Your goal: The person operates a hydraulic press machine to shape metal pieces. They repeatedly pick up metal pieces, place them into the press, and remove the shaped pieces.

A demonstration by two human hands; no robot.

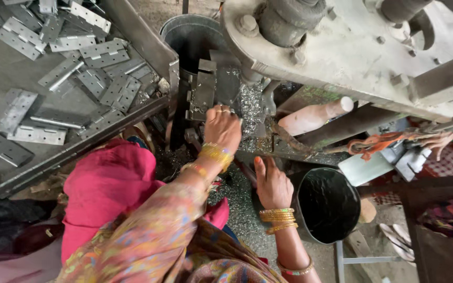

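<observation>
The left hand point(222, 127) is reaching to the metal block point(203, 90) under the press; its fingers are hidden, so I cannot tell their grip. The right hand point(271, 183) is resting released beside the black bucket point(327, 205).

A grey metal hinge plate point(204, 89) stands upright in the press fixture, its flat face toward the camera and its top edge stepped — dull, unpainted steel, just in front of a round metal bucket. The left hand point(222, 127) rests closed against its lower right edge, fingers curled at the fixture. Bright metal shavings point(248, 107) lie heaped just beside the plate — on the machine bed.
</observation>
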